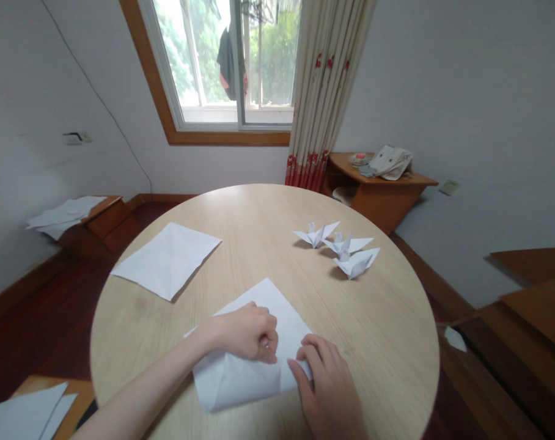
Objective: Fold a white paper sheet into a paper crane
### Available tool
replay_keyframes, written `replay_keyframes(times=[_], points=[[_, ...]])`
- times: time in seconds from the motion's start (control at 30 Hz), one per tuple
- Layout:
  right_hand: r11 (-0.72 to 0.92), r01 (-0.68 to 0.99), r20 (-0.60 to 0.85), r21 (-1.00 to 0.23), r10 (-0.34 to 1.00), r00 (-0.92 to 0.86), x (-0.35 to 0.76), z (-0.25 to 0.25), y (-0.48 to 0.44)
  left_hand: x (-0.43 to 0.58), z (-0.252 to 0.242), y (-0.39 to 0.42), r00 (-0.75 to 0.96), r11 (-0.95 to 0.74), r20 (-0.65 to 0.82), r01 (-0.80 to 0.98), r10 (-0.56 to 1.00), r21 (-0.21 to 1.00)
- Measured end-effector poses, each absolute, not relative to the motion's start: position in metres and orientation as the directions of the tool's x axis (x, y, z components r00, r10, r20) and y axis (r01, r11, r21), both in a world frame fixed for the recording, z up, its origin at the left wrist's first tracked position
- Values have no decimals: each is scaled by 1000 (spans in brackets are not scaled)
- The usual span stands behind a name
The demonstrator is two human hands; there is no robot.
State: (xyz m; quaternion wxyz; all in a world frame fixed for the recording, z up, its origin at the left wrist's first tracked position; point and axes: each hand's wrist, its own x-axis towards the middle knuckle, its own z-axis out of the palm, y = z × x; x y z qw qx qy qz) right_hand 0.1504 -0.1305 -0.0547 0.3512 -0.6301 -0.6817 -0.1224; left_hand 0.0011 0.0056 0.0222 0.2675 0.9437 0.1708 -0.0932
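Head view: at the table's [387, 342] near edge the left hand [246, 333], fingers curled tight, pinches a fold of the sheet [243, 380] while the right hand [329, 386] presses it flat, fingers close together (should that hand slip, the crease could run crooked).

Single view, worn on the head, looking forward and down across the round pale wooden table [387, 342] from its near edge. Close, right above the left hand [247, 330] and right hand [326, 385]; facing the wood-framed window [231, 67] beyond the table's far side.
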Motion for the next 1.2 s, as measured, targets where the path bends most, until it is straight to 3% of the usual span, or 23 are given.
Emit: replay_keyframes(times=[0.27,0.7,1.03,1.2], points=[[251,925,634,-284,773,-15,152,-58,-132,0,17,0,915,-721,-250,402,315,565],[242,922,594,-302,804,-16,152,-61,-134,3,17,-5,889,-576,-287,451,356,681],[226,925,575,-305,818,-10,154,-62,-133,5,17,-4,877,-567,-326,478,353,671],[267,935,545,-233,832,-102,164,-63,-132,8,21,-7,848,-595,-347,528,399,606]])
